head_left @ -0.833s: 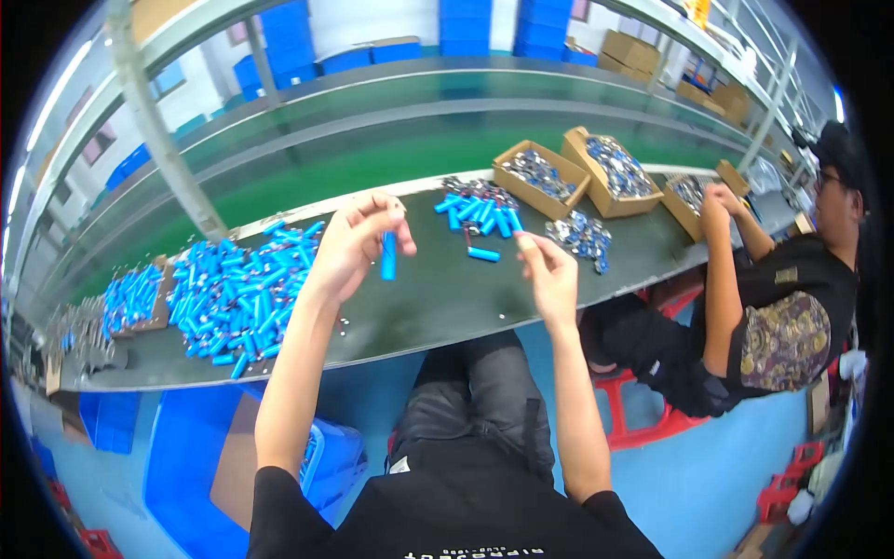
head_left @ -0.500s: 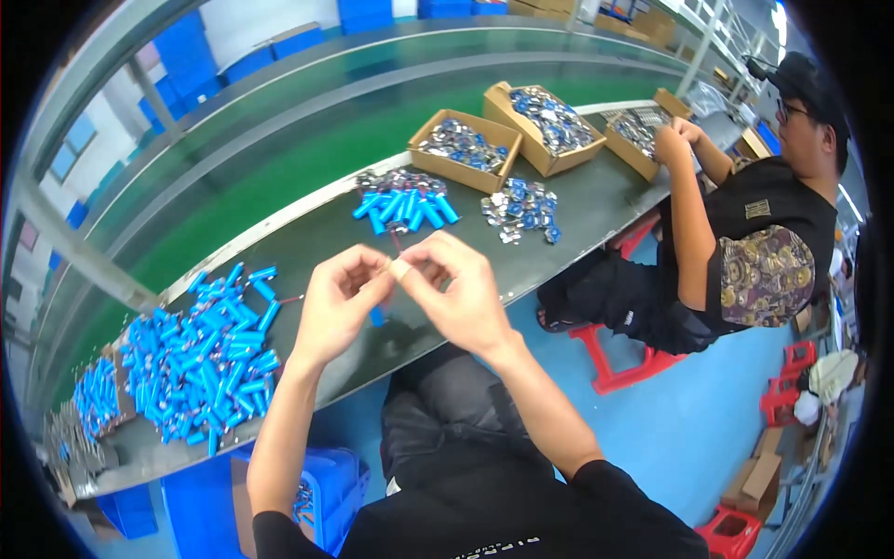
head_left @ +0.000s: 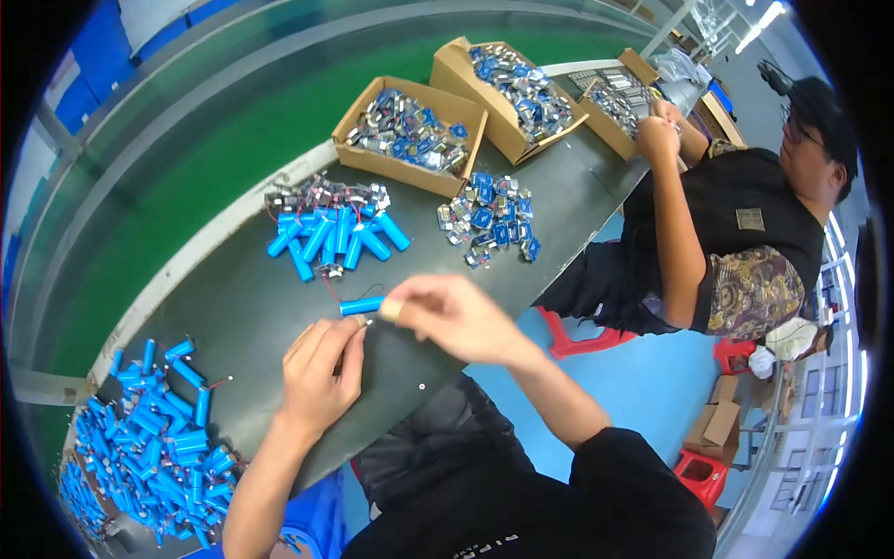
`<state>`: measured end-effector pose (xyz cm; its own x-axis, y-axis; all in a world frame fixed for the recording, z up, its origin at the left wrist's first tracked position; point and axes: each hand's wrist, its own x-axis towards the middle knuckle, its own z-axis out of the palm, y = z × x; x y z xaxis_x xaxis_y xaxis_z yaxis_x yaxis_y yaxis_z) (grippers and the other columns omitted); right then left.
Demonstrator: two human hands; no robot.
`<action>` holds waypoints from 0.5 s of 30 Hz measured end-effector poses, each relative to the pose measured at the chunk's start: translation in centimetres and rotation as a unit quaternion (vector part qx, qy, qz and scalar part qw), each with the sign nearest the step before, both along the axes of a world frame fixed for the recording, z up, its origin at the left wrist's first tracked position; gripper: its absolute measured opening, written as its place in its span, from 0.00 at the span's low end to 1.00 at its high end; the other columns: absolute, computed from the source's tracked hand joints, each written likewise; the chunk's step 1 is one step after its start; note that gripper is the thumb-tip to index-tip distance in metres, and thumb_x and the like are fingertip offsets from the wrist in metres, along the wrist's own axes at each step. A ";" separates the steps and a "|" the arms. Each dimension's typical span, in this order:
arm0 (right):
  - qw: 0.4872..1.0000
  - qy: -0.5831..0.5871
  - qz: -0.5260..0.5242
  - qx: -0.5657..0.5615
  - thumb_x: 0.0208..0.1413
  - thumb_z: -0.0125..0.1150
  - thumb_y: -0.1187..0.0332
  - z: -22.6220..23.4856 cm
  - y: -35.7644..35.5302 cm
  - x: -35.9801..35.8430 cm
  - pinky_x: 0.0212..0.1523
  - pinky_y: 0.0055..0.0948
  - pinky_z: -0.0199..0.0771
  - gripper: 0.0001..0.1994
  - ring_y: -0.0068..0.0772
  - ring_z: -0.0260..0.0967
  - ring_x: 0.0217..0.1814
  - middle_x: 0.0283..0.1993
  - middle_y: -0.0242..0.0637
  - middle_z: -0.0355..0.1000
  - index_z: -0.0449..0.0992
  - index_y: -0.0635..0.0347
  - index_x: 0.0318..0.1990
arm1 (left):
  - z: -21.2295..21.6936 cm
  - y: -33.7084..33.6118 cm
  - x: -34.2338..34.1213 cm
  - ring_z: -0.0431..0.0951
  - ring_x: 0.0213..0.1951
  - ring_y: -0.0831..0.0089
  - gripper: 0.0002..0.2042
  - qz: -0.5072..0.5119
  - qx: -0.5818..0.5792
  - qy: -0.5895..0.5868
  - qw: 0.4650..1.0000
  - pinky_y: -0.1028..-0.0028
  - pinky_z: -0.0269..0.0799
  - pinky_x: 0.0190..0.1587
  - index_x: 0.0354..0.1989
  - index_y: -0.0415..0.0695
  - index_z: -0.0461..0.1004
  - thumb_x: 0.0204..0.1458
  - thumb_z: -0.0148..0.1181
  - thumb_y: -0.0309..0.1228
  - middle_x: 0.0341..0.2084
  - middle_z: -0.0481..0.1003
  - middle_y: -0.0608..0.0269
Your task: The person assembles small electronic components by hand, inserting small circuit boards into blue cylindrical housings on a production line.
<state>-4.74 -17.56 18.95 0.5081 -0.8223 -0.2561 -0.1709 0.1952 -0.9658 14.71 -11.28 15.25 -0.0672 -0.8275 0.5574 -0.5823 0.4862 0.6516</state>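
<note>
A blue cylindrical battery cell [head_left: 359,306] with thin red and dark wires is at my fingertips over the dark green bench. My right hand [head_left: 456,321] pinches closed at the cell's right end; its fingers partly cover that end. Just below the cell, my left hand [head_left: 321,373] has its fingers pressed together, with a tiny white bit [head_left: 369,322] at the tips that is too small to name. Beyond the hands, several wired blue cells [head_left: 340,233] lie side by side, small circuit boards [head_left: 321,194] at their far ends.
Loose blue cells [head_left: 154,447] form a big heap at left. Small circuit boards [head_left: 489,219] lie in a pile ahead, near two board-filled cardboard boxes [head_left: 410,177] [head_left: 521,154]. At right, a seated co-worker [head_left: 736,224] handles parts. A small white ring [head_left: 422,386] lies near the bench edge.
My hands, joined at the fingertips before, have moved apart. The blue cell, hanging below them earlier, now lies crosswise between them. The view has shifted, bringing the boxes nearer.
</note>
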 end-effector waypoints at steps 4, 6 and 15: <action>0.912 0.212 -0.163 -0.310 0.59 0.60 0.65 0.9 -5.6 -5.6 0.39 0.27 0.70 0.11 0.23 0.70 0.36 0.35 0.33 0.75 0.79 0.64 0.41 | -0.3 -0.4 -0.1 0.73 0.23 0.61 0.08 0.020 0.016 -0.028 0.999 0.67 0.68 0.27 0.35 0.38 0.76 0.45 0.63 0.17 0.22 0.72 0.58; 0.838 0.331 -0.157 -0.404 0.59 0.59 0.66 1.6 -9.4 -8.1 0.44 0.31 0.71 0.12 0.33 0.72 0.40 0.38 0.38 0.76 0.79 0.66 0.43 | -0.2 -0.8 0.0 0.72 0.22 0.61 0.08 0.036 0.031 -0.045 0.998 0.67 0.67 0.27 0.35 0.38 0.76 0.46 0.63 0.17 0.21 0.71 0.58; 0.796 0.385 -0.068 -0.462 0.54 0.62 0.68 2.1 -9.6 -7.0 0.47 0.35 0.72 0.14 0.41 0.73 0.42 0.41 0.42 0.75 0.77 0.66 0.46 | -0.1 -0.4 0.4 0.72 0.20 0.68 0.05 -0.006 0.103 -0.027 0.994 0.73 0.65 0.24 0.33 0.35 0.76 0.48 0.58 0.15 0.23 0.73 0.55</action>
